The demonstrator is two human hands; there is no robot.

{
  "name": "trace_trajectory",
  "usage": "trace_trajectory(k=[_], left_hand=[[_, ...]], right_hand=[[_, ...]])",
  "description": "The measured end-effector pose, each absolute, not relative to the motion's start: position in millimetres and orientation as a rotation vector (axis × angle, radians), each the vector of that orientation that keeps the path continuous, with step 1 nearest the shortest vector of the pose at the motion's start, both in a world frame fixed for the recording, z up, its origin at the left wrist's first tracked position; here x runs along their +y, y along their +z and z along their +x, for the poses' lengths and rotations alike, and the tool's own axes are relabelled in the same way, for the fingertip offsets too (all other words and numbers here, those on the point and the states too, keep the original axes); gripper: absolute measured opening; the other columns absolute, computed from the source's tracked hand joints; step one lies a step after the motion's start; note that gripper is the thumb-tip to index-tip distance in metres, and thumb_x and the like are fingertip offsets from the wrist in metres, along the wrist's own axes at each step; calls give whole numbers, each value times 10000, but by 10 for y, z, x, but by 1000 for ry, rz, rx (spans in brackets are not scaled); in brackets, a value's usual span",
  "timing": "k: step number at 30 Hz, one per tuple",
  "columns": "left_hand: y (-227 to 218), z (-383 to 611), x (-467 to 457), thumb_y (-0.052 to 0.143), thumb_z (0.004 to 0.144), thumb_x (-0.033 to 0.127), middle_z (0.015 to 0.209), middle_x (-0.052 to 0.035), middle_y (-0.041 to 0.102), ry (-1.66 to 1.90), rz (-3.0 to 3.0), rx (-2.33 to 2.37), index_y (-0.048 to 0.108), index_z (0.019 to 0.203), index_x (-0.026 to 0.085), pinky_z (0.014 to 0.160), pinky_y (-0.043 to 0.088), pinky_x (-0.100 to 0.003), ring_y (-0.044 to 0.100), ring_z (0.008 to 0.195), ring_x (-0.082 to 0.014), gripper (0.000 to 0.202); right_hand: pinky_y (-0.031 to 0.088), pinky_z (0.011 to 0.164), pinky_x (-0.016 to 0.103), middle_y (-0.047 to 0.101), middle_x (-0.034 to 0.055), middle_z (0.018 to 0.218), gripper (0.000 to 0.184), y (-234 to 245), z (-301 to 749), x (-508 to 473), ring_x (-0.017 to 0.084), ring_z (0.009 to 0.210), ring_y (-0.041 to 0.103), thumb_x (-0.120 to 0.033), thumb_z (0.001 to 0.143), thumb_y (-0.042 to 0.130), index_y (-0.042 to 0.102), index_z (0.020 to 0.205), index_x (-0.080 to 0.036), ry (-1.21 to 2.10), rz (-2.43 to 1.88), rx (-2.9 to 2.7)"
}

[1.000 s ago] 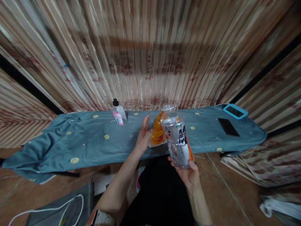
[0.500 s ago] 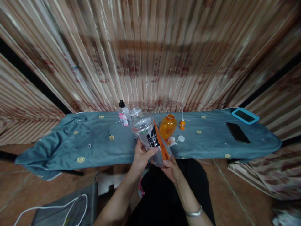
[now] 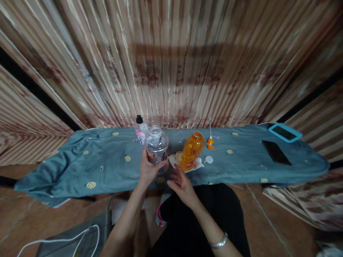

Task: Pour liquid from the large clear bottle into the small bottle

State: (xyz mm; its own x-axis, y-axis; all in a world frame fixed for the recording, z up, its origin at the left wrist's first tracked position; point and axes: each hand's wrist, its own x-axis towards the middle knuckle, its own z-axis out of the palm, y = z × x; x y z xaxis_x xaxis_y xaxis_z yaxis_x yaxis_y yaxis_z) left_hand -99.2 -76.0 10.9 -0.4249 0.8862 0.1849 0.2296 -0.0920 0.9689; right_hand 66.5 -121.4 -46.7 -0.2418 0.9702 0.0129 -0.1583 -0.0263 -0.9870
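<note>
My left hand grips a clear plastic bottle with a black and orange label, holding it upright over the blue-grey cloth. My right hand hovers just right of the bottle's base, fingers spread and holding nothing. An open orange bottle stands on a white tissue right of the clear bottle. A white cap and a small orange pump nozzle lie beyond it.
A small bottle with a black cap and pink label stands behind the clear one. A black phone and a blue-framed device lie at the far right. Striped curtains hang behind. A white cable lies on the floor at lower left.
The clear bottle passed from my right hand to my left and now stands upright left of the orange bottle. My right hand let go and opened.
</note>
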Motion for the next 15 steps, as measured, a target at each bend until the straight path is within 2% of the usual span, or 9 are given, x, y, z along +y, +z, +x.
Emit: trace_trajectory(k=[6, 9, 12, 15], left_hand=[[50, -1186, -568, 863, 467, 347, 970, 7, 642, 1546, 1260, 1821, 527, 1061, 228, 791, 502, -324, 626, 874, -205, 692], [-9, -1245, -524, 853, 461, 333, 953, 4, 638, 1543, 1238, 1886, 516, 1055, 223, 749, 498, -321, 622, 841, -204, 692], [-88, -1290, -520, 862, 467, 371, 903, 11, 635, 1523, 1221, 1940, 517, 1066, 223, 709, 499, -318, 622, 792, -200, 707], [-170, -1324, -529, 862, 496, 401, 941, -2, 635, 1551, 1234, 1930, 502, 1148, 220, 746, 515, -329, 642, 837, -209, 766]], right_hand=[[537, 939, 452, 596, 93, 1261, 448, -382, 1014, -1408, 208, 1083, 610, -431, 915, 636, 561, 1292, -201, 1347, -1092, -1383], [544, 915, 428, 622, 82, 1195, 395, -353, 1308, -1378, 191, 1041, 619, -450, 926, 617, 596, 1223, -190, 1275, -1195, -1391], [557, 852, 389, 631, 72, 1139, 385, -343, 1680, -1168, 170, 965, 625, -473, 938, 592, 602, 1185, -178, 1186, -1336, -1361], [555, 865, 402, 618, 81, 1179, 401, -313, 2062, -747, 182, 1001, 621, -474, 937, 590, 593, 1207, -178, 1057, -1511, -1305]])
